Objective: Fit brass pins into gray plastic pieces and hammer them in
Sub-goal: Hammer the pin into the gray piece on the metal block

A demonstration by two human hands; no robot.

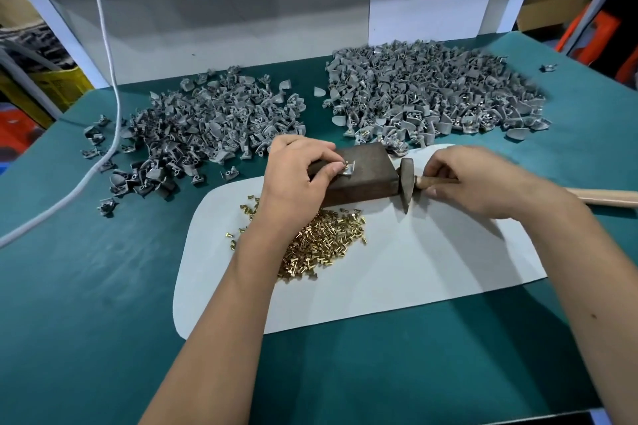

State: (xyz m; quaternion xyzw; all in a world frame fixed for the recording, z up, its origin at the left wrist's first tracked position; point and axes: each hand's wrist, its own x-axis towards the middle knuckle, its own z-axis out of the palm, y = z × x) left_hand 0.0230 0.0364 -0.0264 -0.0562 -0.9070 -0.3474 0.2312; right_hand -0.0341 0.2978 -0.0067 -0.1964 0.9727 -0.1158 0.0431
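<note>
My left hand (297,171) pinches a small gray plastic piece (349,169) with a brass pin in it, holding it on top of a dark wooden block (362,179). My right hand (473,179) grips the wooden handle of a hammer just behind its dark metal head (406,185); the head hangs beside the block's right end. A heap of loose brass pins (324,241) lies on the white sheet, partly hidden under my left forearm.
Two large heaps of gray plastic pieces lie beyond the block, one on the left (203,128) and one on the right (431,90). A white sheet (431,266) covers part of the green table (86,286). A white cable (114,121) runs down the left side.
</note>
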